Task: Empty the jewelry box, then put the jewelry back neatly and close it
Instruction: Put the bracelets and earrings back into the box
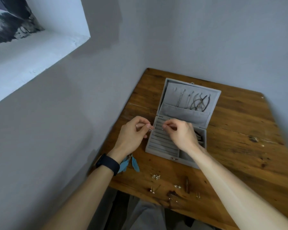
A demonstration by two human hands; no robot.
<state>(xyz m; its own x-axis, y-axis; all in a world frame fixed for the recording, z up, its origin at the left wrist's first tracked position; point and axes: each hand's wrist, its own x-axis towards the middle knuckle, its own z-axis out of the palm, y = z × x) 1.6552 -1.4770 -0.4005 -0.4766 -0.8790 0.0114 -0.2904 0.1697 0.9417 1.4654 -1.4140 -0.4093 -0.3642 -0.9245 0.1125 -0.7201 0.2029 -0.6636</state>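
Roughly midway, I'd judge: left hand (131, 132) pinches a small silver piece (150, 129) beside the open jewelry box (163, 154), right hand (181, 132) pinches a tiny item (163, 129) over its ring rolls (161, 141); necklaces (199, 102) hang beyond, stud earrings (155, 176) and feather earrings (135, 165) lie loose behind the wrists.

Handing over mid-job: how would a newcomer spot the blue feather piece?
Find the open grey jewelry box on the wooden table. Off its near-left corner, by the black wristband, lie blue feathers. Other loose pieces are small, silvery or brown.
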